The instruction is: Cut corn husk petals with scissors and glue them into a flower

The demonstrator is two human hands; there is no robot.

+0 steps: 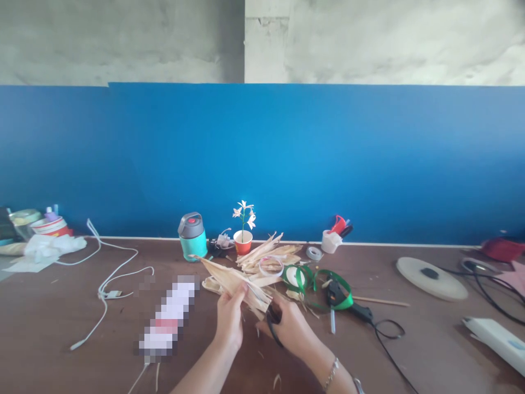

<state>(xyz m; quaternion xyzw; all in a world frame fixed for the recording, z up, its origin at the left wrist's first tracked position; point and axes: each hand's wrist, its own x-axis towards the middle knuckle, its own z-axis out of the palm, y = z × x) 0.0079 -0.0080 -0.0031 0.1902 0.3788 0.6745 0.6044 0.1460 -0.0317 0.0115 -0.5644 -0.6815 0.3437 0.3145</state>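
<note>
My left hand (230, 316) is closed on a dry corn husk (232, 277), pale and pointed, its tip toward the upper left. In my right hand (292, 326) is a pair of black-handled scissors (274, 327), held at the husk's cut lower right end. The blades are mostly hidden by husk and fingers. Just beyond lies a pile of more dry husks (266, 253), with a roll of clear tape (271, 266) on it. A spool of green ribbon (297, 277) sits to the right of the husk.
A red paper cup (243, 242) with white flowers and a teal flask (192, 238) stand by the blue partition (287, 158). Right are a black glue gun (348, 303), a stick (385, 301) and a white pen cup (330, 241). White cables (107, 273) lie left.
</note>
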